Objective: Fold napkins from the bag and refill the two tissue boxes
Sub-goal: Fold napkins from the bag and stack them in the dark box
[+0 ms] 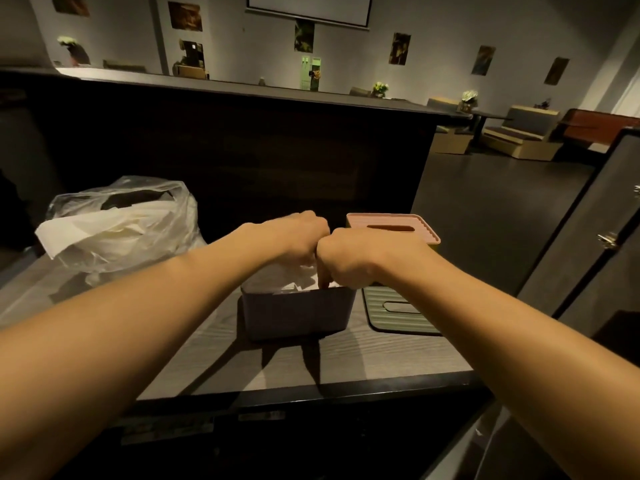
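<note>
While both fists press napkins (294,278), left hand (298,237), right hand (346,258) curled, two boxes, one bag (117,223)

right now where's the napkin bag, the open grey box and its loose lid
napkin bag (117,226), head view, on the clear plastic over the napkins
open grey box (298,311), head view, on its front wall
loose lid (398,315), head view, on its ribbed top

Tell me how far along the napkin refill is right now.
Done: the pink-lidded box at the back is closed, though its fill cannot be seen. In hand: the left hand and right hand press white napkins into the open grey box. Left: its green lid lies beside it, and the plastic bag holds more napkins.
</note>
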{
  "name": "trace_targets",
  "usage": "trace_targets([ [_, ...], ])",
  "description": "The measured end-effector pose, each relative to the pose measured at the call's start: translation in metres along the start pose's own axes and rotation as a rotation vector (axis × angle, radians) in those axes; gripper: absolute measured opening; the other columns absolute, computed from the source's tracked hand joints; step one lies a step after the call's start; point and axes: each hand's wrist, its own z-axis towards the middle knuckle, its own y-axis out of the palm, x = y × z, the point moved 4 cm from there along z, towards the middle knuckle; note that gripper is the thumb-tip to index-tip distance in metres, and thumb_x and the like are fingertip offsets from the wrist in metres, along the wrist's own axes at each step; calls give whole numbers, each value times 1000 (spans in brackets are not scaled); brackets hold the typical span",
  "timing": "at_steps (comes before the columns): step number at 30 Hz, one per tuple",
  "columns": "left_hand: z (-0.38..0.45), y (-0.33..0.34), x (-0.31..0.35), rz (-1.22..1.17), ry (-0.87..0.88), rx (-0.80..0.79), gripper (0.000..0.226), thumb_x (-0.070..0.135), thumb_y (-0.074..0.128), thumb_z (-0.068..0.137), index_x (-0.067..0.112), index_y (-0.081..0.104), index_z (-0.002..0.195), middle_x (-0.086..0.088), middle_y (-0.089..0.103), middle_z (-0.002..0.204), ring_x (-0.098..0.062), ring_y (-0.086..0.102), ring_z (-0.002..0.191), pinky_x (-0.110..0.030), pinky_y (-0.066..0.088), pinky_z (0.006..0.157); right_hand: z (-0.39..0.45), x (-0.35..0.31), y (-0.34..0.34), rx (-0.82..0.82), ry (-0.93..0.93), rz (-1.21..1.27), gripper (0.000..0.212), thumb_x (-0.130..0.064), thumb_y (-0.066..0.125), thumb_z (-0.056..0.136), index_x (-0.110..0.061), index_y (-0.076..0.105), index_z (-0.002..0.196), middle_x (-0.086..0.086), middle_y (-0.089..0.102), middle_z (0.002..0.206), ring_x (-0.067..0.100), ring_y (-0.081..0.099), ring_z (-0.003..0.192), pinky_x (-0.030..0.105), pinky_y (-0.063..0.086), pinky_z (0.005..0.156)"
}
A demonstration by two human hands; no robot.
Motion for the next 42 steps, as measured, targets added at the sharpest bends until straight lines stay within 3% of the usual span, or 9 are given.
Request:
trace_targets([
  [3,6,11,2,5,20,-48,5,19,67,97,19,64,93,6,54,77,-11,55,70,-26,44,62,1,-2,10,-101,-42,-39,29,-4,56,101,-9,65,128,1,50,89,22,55,95,33,42,82],
  [9,17,28,0,-72,-3,-97,7,21,64,99,21,64,92,5,58,79,-10,56,70,-22,37,58,6,5,22,-168,-62,-49,37,-5,54,103,-11,57,139,7,53,114,20,49,104,32,39,91],
  [14,21,33,-1,-129,-48,-112,11,20,61,101,18,64,91,1,60,83,-12,58,73,-24,40,61,10,3,29,-218,-47,-77,44,-4,48,104,-11,48,147,12,43,154,32,26,153,53,16,125],
  [16,21,31,0,-130,-43,-122,16,21,62,100,23,60,84,2,59,81,-12,56,72,-24,40,61,7,5,24,-193,-38,-22,41,-4,50,104,-11,53,144,12,51,142,30,38,144,48,26,121],
  [20,10,15,-1,-132,-43,-36,27,23,68,96,27,54,73,2,58,77,-13,56,68,-28,44,62,-3,18,3,-10,-20,113,28,-10,59,102,-16,69,128,3,66,119,18,56,97,27,41,77],
  [25,-8,-11,-13,-136,-33,82,35,20,72,92,32,51,67,3,60,77,-17,61,74,-29,45,64,1,19,-22,150,39,131,28,-13,63,99,-32,71,117,-6,66,108,19,54,105,41,30,95],
  [32,-62,-38,-62,-183,-111,201,4,22,75,91,18,76,92,2,72,86,-16,69,81,-33,56,75,28,-30,-50,304,-13,198,25,-13,57,99,-25,71,117,-1,67,98,23,54,96,41,24,92],
  [37,-115,-52,-117,-205,-207,291,13,12,74,90,24,79,92,11,70,76,-5,67,75,-28,54,71,51,-86,-72,373,-132,264,26,-15,57,99,-28,72,116,0,69,106,24,56,101,43,26,95],
  [42,-165,-61,-174,-307,-296,421,26,6,70,94,16,77,116,-1,78,103,-9,70,96,-29,56,94,85,-137,-85,522,-193,407,28,-15,59,99,-35,74,112,-4,71,115,21,61,108,40,36,100],
])
